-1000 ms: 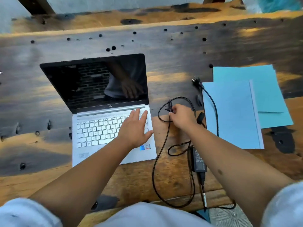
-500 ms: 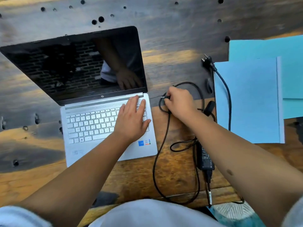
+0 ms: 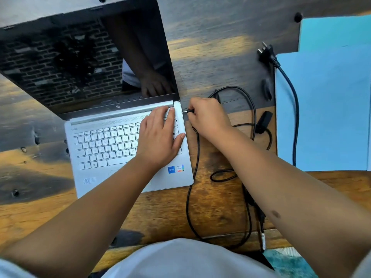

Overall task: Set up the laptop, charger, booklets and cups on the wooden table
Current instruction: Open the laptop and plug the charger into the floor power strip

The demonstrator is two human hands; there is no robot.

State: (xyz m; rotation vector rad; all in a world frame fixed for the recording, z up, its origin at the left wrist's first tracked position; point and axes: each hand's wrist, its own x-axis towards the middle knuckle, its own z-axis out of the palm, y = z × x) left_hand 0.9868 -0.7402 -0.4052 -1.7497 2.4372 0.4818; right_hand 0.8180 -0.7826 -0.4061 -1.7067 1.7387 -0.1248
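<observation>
A silver laptop (image 3: 96,145) stands open on the wooden table (image 3: 216,205), its dark screen facing me. My left hand (image 3: 158,137) lies flat on the right side of the keyboard, fingers spread. My right hand (image 3: 208,117) pinches the charger's small barrel plug (image 3: 189,111), whose metal tip touches the laptop's right edge near the hinge. The black charger cable (image 3: 192,177) loops over the table; its brick is hidden under my right forearm. The wall plug (image 3: 266,53) lies at the edge of two light blue booklets (image 3: 329,109). No cups are in view.
The table is dark and scorched at the back, with several small holes (image 3: 298,17). A white connector end of the cable (image 3: 263,240) hangs at the near edge. My white clothing fills the bottom of the view.
My right hand has carried the barrel plug left, from the cable loops to the laptop's right edge. My left hand slid up the keyboard toward the hinge. The view has moved closer.
</observation>
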